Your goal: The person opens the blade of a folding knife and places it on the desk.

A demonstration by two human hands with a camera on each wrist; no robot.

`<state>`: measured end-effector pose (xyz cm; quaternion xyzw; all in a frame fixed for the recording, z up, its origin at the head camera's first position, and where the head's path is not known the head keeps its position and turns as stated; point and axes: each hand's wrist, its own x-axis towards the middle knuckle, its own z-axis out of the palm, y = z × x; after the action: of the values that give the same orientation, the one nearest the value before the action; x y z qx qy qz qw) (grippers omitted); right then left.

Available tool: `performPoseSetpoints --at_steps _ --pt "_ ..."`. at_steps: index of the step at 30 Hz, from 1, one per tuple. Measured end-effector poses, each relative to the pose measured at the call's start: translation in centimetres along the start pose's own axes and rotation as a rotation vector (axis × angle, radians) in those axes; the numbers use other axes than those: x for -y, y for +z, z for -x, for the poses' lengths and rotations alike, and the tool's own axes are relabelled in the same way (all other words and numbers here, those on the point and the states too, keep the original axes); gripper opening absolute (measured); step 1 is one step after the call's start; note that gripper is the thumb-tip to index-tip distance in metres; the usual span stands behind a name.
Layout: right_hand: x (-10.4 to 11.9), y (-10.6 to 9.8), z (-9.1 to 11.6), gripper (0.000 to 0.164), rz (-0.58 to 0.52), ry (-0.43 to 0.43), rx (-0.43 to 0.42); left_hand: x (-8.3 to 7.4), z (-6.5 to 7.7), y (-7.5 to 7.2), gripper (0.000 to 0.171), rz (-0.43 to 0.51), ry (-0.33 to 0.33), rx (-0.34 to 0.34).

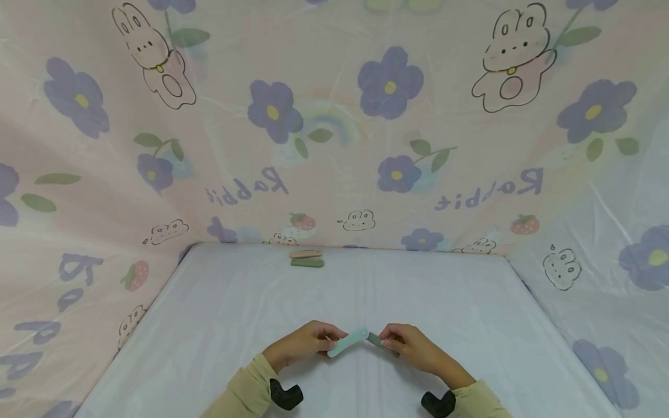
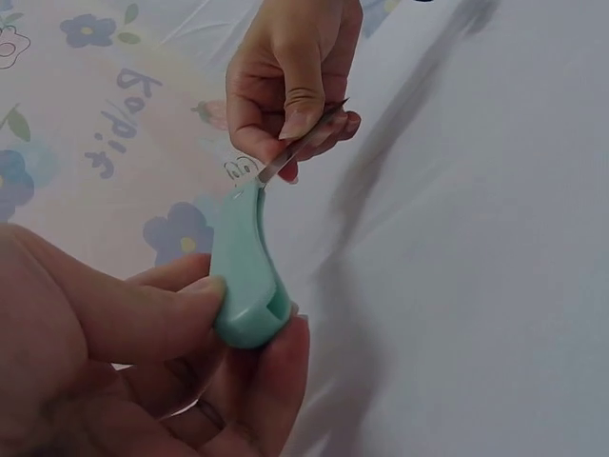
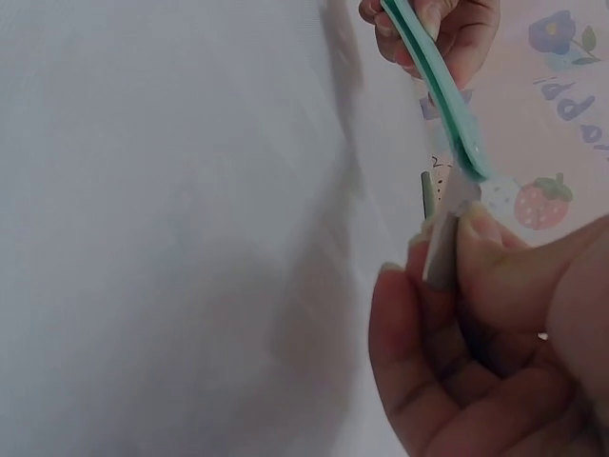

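A folding knife with a mint-green handle (image 1: 346, 342) is opened out at an angle between the two hands, above the white table. My left hand (image 1: 312, 341) pinches the handle near its rounded end, thumb on one side and fingers on the other, as the left wrist view shows. From the pivot a grey metal blade (image 2: 293, 154) runs toward my right hand (image 1: 415, 349). Thumb and fingers of that hand pinch the flat blade (image 3: 443, 243) along its length. In the right wrist view a groove shows along the handle (image 3: 440, 86).
Toward the back edge of the white table (image 1: 434, 296) lie a tan slim bar (image 1: 305, 254) and an olive-green slim bar (image 1: 307, 263), side by side. A printed curtain (image 1: 334, 162) with flowers and rabbits rises behind the table and on both sides.
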<state>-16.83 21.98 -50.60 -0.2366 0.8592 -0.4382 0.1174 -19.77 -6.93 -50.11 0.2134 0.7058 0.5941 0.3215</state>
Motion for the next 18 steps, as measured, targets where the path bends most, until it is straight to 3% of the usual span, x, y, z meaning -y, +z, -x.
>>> performPoseSetpoints --at_steps 9,18 --pt "0.5 -0.4 0.1 0.008 0.026 0.005 0.05 -0.3 0.2 -0.5 0.026 -0.078 -0.007 0.053" --pt "0.8 -0.6 0.1 0.01 0.035 -0.048 0.099 -0.2 0.0 -1.2 0.027 -0.176 0.029 0.159"
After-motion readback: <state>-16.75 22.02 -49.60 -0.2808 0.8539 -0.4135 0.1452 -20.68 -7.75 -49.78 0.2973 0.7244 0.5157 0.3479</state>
